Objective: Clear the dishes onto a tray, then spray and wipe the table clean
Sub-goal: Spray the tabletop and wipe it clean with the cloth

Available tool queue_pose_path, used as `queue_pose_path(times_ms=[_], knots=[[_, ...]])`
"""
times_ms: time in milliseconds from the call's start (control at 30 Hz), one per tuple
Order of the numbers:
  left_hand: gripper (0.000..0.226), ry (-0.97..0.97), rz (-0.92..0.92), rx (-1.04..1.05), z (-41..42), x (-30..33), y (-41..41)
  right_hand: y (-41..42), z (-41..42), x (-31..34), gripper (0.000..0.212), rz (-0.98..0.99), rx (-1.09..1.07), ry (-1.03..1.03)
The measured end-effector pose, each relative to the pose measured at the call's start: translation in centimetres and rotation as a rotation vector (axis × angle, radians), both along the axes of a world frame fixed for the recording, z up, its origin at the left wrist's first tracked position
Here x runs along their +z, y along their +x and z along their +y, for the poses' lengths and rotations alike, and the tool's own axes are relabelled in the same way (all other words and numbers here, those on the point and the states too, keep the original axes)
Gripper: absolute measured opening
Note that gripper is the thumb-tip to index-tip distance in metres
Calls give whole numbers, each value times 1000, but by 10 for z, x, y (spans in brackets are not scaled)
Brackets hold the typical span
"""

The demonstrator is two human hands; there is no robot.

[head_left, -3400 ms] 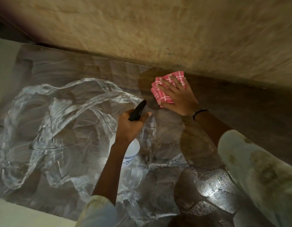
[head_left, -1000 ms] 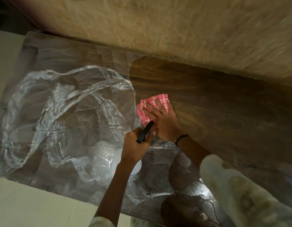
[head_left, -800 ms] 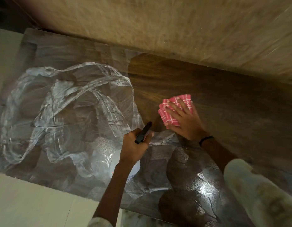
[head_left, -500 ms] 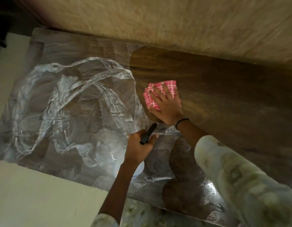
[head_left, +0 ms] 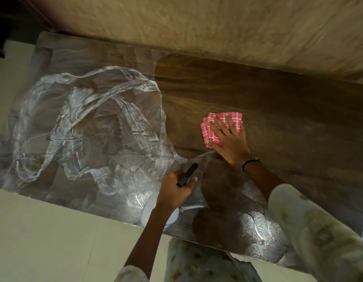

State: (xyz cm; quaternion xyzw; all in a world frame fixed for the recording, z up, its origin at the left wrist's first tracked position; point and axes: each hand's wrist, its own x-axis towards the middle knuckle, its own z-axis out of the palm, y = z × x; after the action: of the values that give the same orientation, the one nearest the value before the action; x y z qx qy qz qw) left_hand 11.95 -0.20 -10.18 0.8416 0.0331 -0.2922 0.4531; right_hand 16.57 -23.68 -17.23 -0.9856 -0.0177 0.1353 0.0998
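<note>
Under the right hand [head_left: 230, 142]: a folded pink checked cloth [head_left: 214, 128], pressed flat to the dark wooden table [head_left: 288, 110] by spread, straight fingers, a black band [head_left: 250, 162] at the wrist just behind. Nearer the body and to that hand's left, the left hand [head_left: 173, 191] — fingers curled round the neck of a white spray bottle [head_left: 151, 215], black trigger head [head_left: 186, 175] poking out between thumb and fingers. Farther left of both hands, whitish wet streaks [head_left: 85, 127] swirled across the tabletop — dry, bare wood around and beyond the cloth, a beige wall [head_left: 197, 23] past the far edge.
</note>
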Motion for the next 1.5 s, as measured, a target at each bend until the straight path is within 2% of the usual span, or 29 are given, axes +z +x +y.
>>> queue_pose_path(times_ms=[167,367,533,767,933,1100,1267,1367,1500], knots=[[33,91,-43,4,2,-5,-14,0,0,1,74,10,-4,14],[25,52,67,49,14,-6,-13,0,4,-1,74,2,-8,13],[22,138,32,76,23,-5,-12,2,29,1,76,27,-67,52],[28,13,-3,51,37,7,-10,-17,108,-2,69,-33,212,109],[25,-22,-18,58,42,6,-12,-67,86,-8,64,-77,384,96],[22,-14,16,65,48,2,-19,-57,31,-3,68,-45,237,2],[20,5,39,66,48,1,-30,-11,69,0,67,-3,36,5],[19,16,8,45,46,2,-36,-12,107,0,68,-8,169,18],[20,-12,-7,56,46,3,-43,-54,126,0,71,-47,368,36]])
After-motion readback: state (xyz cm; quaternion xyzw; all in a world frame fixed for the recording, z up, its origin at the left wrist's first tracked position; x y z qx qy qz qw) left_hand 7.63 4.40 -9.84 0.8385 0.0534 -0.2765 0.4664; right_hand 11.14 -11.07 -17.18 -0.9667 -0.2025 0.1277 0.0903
